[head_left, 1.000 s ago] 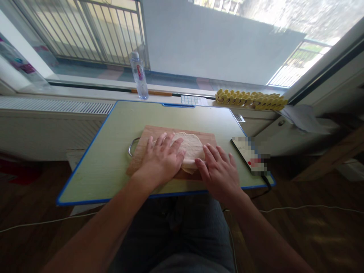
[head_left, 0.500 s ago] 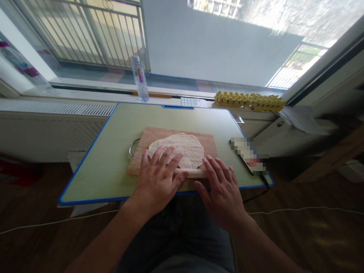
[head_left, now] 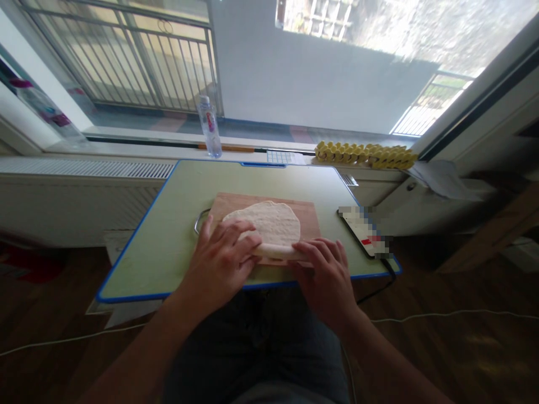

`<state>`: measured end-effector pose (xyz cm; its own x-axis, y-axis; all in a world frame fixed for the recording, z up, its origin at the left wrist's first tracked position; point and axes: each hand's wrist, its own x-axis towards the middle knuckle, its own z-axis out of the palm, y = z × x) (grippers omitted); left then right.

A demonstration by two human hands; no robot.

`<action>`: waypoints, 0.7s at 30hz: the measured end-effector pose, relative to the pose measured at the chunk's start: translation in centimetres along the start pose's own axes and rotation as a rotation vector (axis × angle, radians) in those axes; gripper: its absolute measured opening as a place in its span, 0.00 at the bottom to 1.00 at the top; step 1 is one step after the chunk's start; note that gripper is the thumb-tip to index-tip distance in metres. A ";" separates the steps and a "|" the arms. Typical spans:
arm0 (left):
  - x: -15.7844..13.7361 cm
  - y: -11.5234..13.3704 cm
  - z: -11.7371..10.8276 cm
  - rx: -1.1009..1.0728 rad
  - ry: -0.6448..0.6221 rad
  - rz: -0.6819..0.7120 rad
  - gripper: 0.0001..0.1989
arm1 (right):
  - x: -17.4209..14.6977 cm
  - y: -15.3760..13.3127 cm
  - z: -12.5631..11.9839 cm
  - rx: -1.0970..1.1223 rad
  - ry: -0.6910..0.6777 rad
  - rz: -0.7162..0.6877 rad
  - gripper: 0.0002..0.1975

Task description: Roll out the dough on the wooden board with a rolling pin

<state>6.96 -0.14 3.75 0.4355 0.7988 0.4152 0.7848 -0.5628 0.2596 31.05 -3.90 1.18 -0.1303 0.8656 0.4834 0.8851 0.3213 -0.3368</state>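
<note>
A flattened sheet of dough (head_left: 275, 220) lies on a wooden cutting board (head_left: 309, 216) with a metal handle on its left. Across the dough's near edge runs a pale, thin rolling pin (head_left: 275, 251). My left hand (head_left: 225, 249) curls its fingers round the pin's left part, and the back of the hand hides that end. On the other end, my right hand (head_left: 324, 264) is closed with bent fingers, its thumb beneath on the near side. Both wrists come in over the near edge of the small green table (head_left: 147, 252).
A phone-like device (head_left: 362, 233), partly blurred out, lies at the table's right with a black cable. On the windowsill stand a clear bottle (head_left: 210, 129) and a yellow egg-carton-like strip (head_left: 364, 155). A radiator (head_left: 84, 207) is at the left, and a pale cord (head_left: 455, 314) crosses the floor.
My fingers, stretched out flat over the rolling pin before, are now bent round it. The pin stays at the dough's near edge. The whole view has shifted slightly.
</note>
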 end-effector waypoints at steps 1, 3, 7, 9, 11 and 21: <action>0.7 -0.6 -0.5 0.006 -0.010 -0.007 0.11 | 0.9 -0.2 -0.1 0.002 -0.020 0.003 0.11; 2.1 -2.2 -1.1 0.010 -0.039 -0.035 0.11 | 3.0 -0.5 0.0 0.004 -0.064 -0.002 0.12; 3.9 -5.6 -0.9 0.009 -0.102 -0.077 0.14 | 6.6 -0.6 1.4 0.002 -0.148 -0.032 0.14; 4.1 -6.9 -0.5 0.009 -0.123 -0.072 0.15 | 7.8 -0.6 2.1 0.016 -0.200 -0.032 0.14; 4.0 -7.8 -0.1 -0.007 -0.151 -0.053 0.16 | 8.8 -0.8 2.5 0.043 -0.224 -0.021 0.16; 3.9 -10.3 0.0 -0.085 -0.182 -0.056 0.18 | 13.6 -1.6 4.6 -0.100 -0.451 0.055 0.29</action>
<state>0.60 8.75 2.74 0.4711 0.8501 0.2355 0.7734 -0.5264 0.3532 25.80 9.09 4.59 -0.2438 0.9680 0.0599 0.9321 0.2510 -0.2613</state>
